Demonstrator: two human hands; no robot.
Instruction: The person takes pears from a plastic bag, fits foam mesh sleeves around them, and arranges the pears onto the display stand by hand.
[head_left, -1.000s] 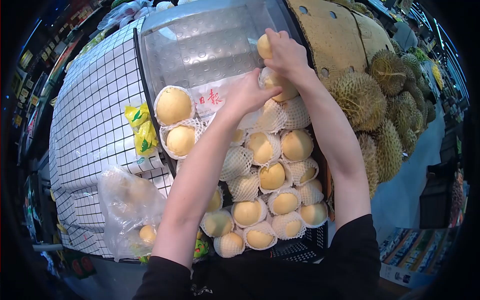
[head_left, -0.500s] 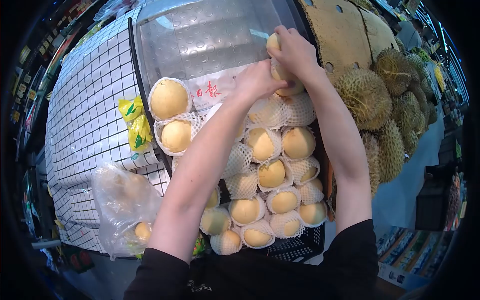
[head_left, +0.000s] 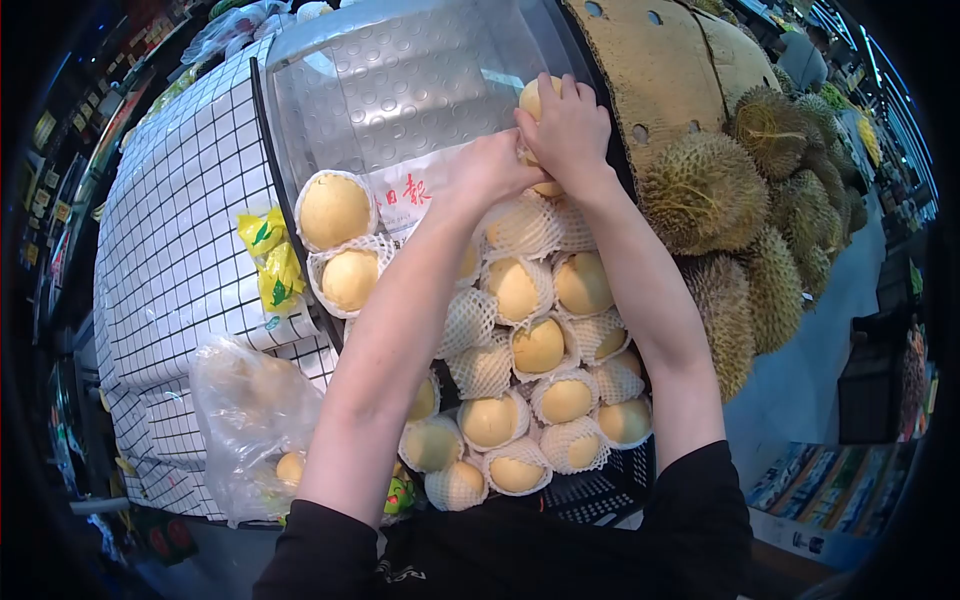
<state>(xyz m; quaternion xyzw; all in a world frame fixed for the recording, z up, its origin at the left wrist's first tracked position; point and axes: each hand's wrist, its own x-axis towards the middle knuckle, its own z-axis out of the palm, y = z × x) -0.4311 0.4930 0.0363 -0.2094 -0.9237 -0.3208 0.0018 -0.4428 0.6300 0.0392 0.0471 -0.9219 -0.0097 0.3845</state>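
Observation:
At the far right of the display, my right hand [head_left: 572,132] curls over a smooth yellow melon [head_left: 530,98], its fingers wrapped around the far side. My left hand [head_left: 497,168] is close beside it, reaching in from the left with its fingers pressed against the yellow fruit under the right hand. The hands partly hide where one fruit ends and another begins. Just below them lies a melon in a white foam net [head_left: 526,226]. More netted melons [head_left: 515,290] fill the rows nearer to me, and a large netted melon [head_left: 335,211] sits at the left.
Newspaper [head_left: 405,190] lies beside a bumpy metallic panel [head_left: 400,95]. Durians [head_left: 703,193] are piled at the right by a cardboard sheet [head_left: 665,90]. At left are a checked cloth [head_left: 180,250], yellow packets [head_left: 272,260] and a clear plastic bag [head_left: 250,410]. A black crate [head_left: 605,490] stands near me.
The view has shifted a little. Both hands remain together at the far right fruit, and my right hand's fingers now reach further over the melon.

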